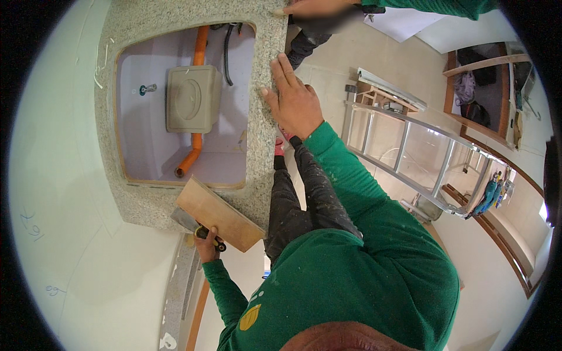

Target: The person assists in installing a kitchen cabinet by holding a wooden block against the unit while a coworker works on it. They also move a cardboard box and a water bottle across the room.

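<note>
A speckled granite countertop with a large rounded rectangular cutout lies before me. My right hand rests flat on its right-hand strip, fingers stretched toward the far side. Below the cutout's near edge, my left hand is closed around the black and yellow handle of a putty knife, its metal blade pointing up and left. Against that hand lies a flat wooden board, tilted over the countertop's near corner. The left thumb presses the board's lower edge. The other left fingers are partly hidden.
Through the cutout show a grey-beige box, an orange pipe and a wall valve. At the far end, a co-worker's hand touches the countertop. A ladder lies on the right, near an open cabinet.
</note>
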A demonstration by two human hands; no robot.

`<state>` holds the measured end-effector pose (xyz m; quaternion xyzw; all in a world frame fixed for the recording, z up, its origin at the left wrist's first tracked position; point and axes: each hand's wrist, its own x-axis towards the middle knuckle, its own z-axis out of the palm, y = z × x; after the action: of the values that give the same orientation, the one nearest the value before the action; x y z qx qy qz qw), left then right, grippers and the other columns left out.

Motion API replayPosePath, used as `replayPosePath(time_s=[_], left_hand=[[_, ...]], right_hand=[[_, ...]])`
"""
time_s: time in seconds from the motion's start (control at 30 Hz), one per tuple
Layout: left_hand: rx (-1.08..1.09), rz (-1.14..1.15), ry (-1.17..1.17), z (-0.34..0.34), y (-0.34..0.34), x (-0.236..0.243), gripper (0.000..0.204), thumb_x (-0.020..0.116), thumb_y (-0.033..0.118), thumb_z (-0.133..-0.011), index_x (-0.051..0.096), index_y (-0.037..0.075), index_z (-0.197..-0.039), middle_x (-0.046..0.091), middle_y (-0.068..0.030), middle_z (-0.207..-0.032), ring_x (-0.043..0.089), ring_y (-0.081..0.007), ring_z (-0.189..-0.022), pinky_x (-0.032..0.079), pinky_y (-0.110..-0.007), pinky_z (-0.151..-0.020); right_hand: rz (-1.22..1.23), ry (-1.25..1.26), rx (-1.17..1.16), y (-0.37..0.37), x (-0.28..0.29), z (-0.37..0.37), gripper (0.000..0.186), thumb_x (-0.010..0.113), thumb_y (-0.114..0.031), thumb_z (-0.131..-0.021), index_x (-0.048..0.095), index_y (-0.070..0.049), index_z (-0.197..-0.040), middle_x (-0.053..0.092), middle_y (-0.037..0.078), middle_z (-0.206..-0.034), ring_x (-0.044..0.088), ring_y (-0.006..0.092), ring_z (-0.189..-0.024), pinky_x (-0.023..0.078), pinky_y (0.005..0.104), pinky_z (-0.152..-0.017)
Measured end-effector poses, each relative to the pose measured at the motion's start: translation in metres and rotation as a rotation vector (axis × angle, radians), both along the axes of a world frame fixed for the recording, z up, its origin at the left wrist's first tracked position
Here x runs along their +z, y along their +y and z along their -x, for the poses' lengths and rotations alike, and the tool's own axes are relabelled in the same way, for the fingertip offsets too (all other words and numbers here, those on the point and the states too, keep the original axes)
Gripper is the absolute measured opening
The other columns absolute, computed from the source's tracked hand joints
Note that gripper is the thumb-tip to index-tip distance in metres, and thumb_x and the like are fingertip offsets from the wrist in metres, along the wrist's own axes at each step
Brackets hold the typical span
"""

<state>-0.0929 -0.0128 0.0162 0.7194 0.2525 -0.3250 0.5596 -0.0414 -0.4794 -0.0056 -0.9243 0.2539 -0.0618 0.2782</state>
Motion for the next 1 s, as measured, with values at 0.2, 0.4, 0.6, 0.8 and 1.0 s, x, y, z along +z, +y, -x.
replayPosePath(time_s=[0.2,0.4,0.6,0.8,1.0], left_hand=[[0.018,-0.002,0.008,0.002,0.005,-0.003,0.031,0.085,0.015,-0.081,0.062,0.005,-0.100,0.067,-0.0044,-0.078,0.062,-0.0147,-0.054,0.051,-0.029,-0.049],[0.008,-0.035,-0.002,0.001,-0.004,0.004,0.027,0.083,0.014,-0.082,0.062,0.006,-0.098,0.066,-0.0029,-0.077,0.061,-0.0139,-0.054,0.050,-0.028,-0.049],[0.012,0.007,-0.002,0.001,-0.007,0.006,0.022,0.081,0.013,-0.083,0.063,0.006,-0.094,0.065,-0.0028,-0.074,0.060,-0.0136,-0.053,0.049,-0.028,-0.049],[0.001,-0.011,-0.041,0.000,-0.013,0.009,0.020,0.081,0.011,-0.083,0.064,0.005,-0.091,0.066,-0.0038,-0.073,0.060,-0.0134,-0.052,0.049,-0.028,-0.048],[0.004,-0.013,-0.044,0.002,-0.010,0.006,0.020,0.081,0.010,-0.082,0.063,0.004,-0.090,0.065,-0.0044,-0.072,0.060,-0.0138,-0.051,0.049,-0.027,-0.047]], right_hand=[[-0.008,-0.083,-0.127,-0.017,-0.020,-0.028,0.068,0.055,-0.040,-0.097,0.035,-0.008,-0.153,0.035,0.024,-0.158,0.057,0.0447,-0.125,0.050,0.0606,-0.093],[-0.032,-0.053,-0.201,-0.040,-0.028,-0.062,0.068,0.048,-0.046,-0.100,0.030,-0.012,-0.156,0.053,0.030,-0.140,0.063,0.0481,-0.114,0.051,0.0615,-0.090],[-0.031,-0.009,-0.185,-0.045,-0.028,-0.063,0.070,0.047,-0.049,-0.100,0.027,-0.013,-0.157,0.065,0.028,-0.122,0.069,0.0457,-0.096,0.055,0.0587,-0.081],[0.012,0.070,-0.193,-0.036,-0.022,-0.052,0.070,0.045,-0.051,-0.101,0.026,-0.015,-0.157,0.066,0.021,-0.126,0.070,0.0448,-0.092,0.057,0.0545,-0.077],[0.080,-0.020,-0.203,-0.039,-0.029,-0.050,0.071,0.047,-0.052,-0.100,0.029,-0.011,-0.156,0.068,0.023,-0.119,0.071,0.0451,-0.088,0.057,0.0545,-0.074]])
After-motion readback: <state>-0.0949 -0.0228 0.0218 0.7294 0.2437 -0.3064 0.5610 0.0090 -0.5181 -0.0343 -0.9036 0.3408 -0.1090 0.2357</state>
